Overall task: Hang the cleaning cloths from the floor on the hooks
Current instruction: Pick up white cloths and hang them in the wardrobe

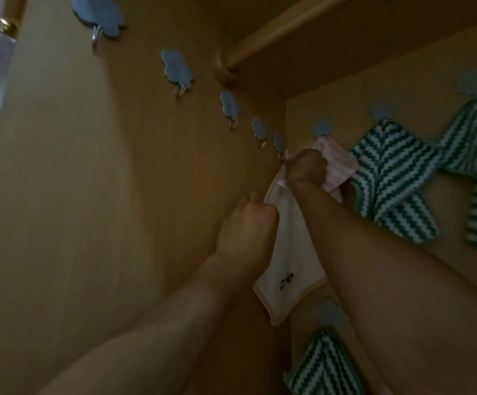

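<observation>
Wooden cupboard walls carried cloud-shaped hooks (280,143). Both hands gripped the white cloth (290,252): right hand (305,169) pinched its top corner at a hook, left hand (247,223) curled around the edge, steadying it.

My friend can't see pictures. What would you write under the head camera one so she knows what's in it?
Two bare hands lift a white cloth toward a blue cloud-shaped hook on a wooden wall; the right hand grips its top corner and the left hand grips its edge. Green striped cloths and a pink cloth already hang nearby.
</observation>
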Demonstrator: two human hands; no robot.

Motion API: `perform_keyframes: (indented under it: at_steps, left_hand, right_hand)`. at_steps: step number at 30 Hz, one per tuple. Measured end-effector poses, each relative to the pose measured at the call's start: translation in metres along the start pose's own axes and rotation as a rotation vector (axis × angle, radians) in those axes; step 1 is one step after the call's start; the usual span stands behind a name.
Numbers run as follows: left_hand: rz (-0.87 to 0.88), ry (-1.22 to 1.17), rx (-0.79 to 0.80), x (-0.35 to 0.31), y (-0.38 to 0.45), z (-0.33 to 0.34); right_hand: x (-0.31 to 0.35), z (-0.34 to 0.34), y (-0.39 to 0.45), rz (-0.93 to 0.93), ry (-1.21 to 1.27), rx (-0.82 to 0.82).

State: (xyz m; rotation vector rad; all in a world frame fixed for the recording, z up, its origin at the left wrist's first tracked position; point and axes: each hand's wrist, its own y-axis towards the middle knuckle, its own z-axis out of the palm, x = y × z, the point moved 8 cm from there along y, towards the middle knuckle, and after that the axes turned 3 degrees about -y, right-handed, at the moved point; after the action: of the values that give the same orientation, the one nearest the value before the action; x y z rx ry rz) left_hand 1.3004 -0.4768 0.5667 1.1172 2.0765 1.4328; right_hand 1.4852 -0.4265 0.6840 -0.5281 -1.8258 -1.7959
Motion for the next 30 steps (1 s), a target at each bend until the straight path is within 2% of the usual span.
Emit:
perform_keyframes:
  at_steps: [4,16,26,30]
  left_hand:
    - [-0.003,-0.004,0.001,0.005,0.000,0.005]
    - [0.001,0.012,0.012,0.005,0.001,0.009]
    - [-0.007,0.006,0.029,0.006,-0.003,0.005]
    - [-0.019,-0.001,0.023,0.007,-0.005,0.002]
  right_hand:
    - [-0.007,0.004,0.004,-0.012,-0.045,0.016]
    - [-0.005,0.014,0.015,-0.043,0.143,0.177]
    - [-0.001,0.020,0.013,-0.096,-0.056,0.335]
    - [-0.001,0.016,0.011,-0.086,-0.102,0.297]
